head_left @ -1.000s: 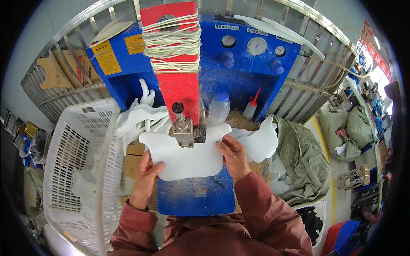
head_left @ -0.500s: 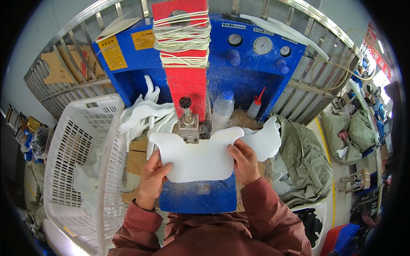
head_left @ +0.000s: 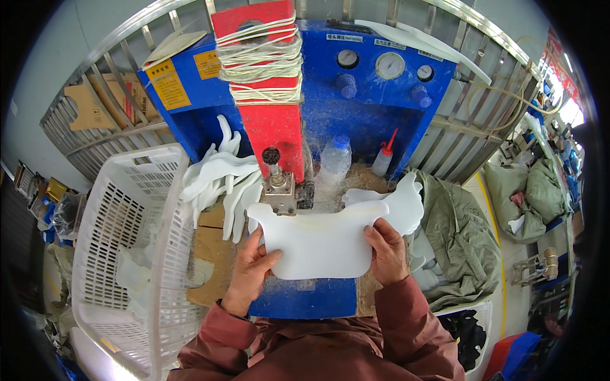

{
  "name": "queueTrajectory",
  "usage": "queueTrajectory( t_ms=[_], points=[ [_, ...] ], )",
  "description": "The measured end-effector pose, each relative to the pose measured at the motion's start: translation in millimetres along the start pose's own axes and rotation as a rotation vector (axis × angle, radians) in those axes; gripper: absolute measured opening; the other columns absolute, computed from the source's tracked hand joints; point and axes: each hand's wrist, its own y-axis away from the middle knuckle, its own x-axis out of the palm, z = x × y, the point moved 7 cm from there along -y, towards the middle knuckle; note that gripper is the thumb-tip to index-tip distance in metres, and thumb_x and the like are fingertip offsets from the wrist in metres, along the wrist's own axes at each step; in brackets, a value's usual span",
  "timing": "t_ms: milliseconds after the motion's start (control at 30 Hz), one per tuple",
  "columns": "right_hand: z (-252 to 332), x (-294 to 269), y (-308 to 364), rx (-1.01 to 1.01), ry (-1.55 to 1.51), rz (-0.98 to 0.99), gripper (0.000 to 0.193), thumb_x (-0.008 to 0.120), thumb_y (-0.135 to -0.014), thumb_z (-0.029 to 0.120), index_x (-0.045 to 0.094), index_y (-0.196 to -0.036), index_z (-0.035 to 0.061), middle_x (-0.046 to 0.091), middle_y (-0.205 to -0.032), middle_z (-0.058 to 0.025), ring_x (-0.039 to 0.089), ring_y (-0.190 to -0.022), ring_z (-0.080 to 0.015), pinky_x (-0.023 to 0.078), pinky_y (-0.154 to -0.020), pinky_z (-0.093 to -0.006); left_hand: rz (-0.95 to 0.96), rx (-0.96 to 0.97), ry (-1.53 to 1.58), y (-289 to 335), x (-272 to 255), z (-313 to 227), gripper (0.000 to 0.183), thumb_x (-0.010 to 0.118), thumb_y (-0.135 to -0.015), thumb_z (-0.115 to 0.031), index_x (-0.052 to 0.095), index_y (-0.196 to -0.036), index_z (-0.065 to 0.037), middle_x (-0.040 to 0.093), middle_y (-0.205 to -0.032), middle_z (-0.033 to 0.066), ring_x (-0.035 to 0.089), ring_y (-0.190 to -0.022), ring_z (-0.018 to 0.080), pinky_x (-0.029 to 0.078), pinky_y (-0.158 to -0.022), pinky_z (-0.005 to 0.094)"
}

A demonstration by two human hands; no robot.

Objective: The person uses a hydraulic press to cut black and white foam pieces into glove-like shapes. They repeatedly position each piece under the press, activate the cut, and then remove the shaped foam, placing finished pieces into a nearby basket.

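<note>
A white cut foam piece (head_left: 321,247), flat with a curved upper edge and two flared corners, is held level between my hands. My left hand (head_left: 251,270) pinches its left side, thumb on top. My right hand (head_left: 387,254) grips the right side, thumb on top, fingers beneath. The piece's upper edge lies just below a metal nozzle head (head_left: 279,193) on a red machine arm (head_left: 272,133). A faint yellowish band runs along that edge. Whether the nozzle touches the foam I cannot tell.
White foam pieces lie heaped left of the nozzle (head_left: 219,168) and right of it (head_left: 397,203). A white basket (head_left: 168,254) stands left. Behind are a clear bottle (head_left: 335,162), a red-tipped bottle (head_left: 382,159) and a blue gauge panel (head_left: 375,86). Green cloth (head_left: 457,238) lies right.
Both hands have carried the foam piece to the right and slightly toward me; the nozzle now stands over the left part of its upper edge. The grip is unchanged.
</note>
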Motion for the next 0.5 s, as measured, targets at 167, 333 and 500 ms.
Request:
queueTrajectory(
  t_ms=[167, 333, 500],
  points=[
    [4, -12, 7, -0.024, 0.021, -0.013, 0.028, 0.063, -0.103, 0.008, 0.065, -0.129, -0.0028, 0.071, -0.116, -0.0044, 0.067, -0.102, -0.0123, 0.053, -0.089, -0.0263, 0.028, 0.012, 0.111, -3, 12, 12, 0.075, 0.063, -0.100, 0.000, 0.027, -0.165, -0.011, 0.071, -0.124, 0.0075, 0.070, -0.102, 0.0113, 0.059, -0.082, 0.0268],
    [6, -25, 12, -0.058, 0.043, -0.035, 0.025, 0.063, -0.103, 0.007, 0.066, -0.127, -0.0025, 0.071, -0.114, -0.0034, 0.066, -0.100, -0.0111, 0.052, -0.088, -0.0253, 0.046, 0.004, 0.095, -5, 16, 25, 0.075, 0.065, -0.100, -0.002, 0.028, -0.165, -0.012, 0.073, -0.119, 0.0052, 0.067, -0.092, 0.0074, 0.052, -0.070, 0.0213],
    [11, -33, 18, -0.070, 0.071, -0.047, 0.021, 0.062, -0.104, 0.006, 0.067, -0.122, -0.0021, 0.070, -0.113, -0.0026, 0.064, -0.100, -0.0093, 0.051, -0.087, -0.0243, 0.049, -0.035, 0.056, -8, 23, 33, 0.076, 0.066, -0.100, -0.003, 0.029, -0.165, -0.013, 0.073, -0.116, 0.0035, 0.064, -0.086, 0.0038, 0.046, -0.064, 0.0198]
  ],
)
